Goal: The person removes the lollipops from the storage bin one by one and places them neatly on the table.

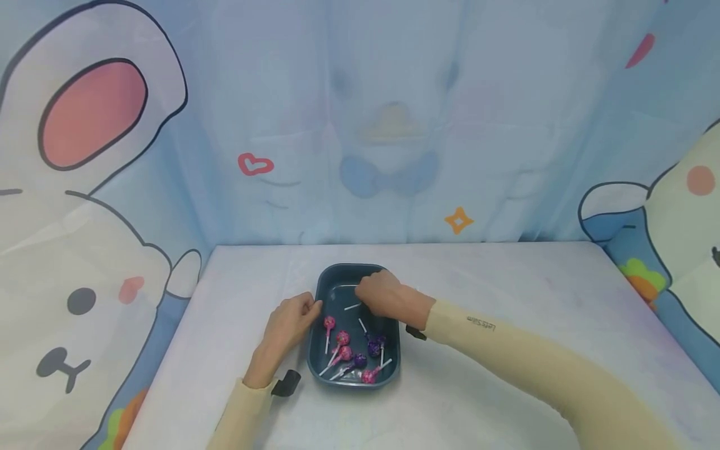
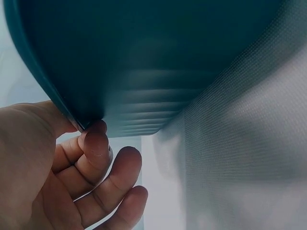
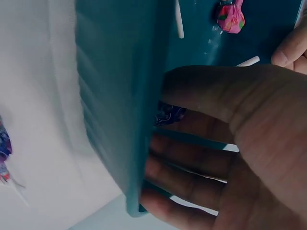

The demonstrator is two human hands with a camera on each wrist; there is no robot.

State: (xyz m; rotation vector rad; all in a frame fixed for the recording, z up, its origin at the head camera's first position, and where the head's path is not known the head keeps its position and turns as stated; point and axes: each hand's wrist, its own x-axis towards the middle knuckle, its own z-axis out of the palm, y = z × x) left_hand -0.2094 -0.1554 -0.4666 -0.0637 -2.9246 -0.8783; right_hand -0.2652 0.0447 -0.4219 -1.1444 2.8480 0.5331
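A dark teal rectangular tray (image 1: 354, 385) holds several lollipops with white sticks. Pink-wrapped ones, such as the pink lollipop (image 1: 329, 322), lie at its left and front; a purple lollipop (image 1: 360, 360) and others sit front and right. My left hand (image 1: 289, 322) pinches the tray's left rim between thumb and index finger, other fingers loosely curled outside. Inside the tray's far right part, my right hand (image 1: 388, 296) holds a purple-wrapped lollipop (image 3: 169, 115) between thumb and fingers, mostly hidden. A white stick (image 1: 352, 307) shows beside that hand.
Another purple lollipop (image 3: 5, 146) lies on the white tabletop (image 1: 506, 287) outside the tray, seen at the right wrist view's left edge. A blue cartoon-printed curtain (image 1: 394, 219) hangs behind the table and along both sides.
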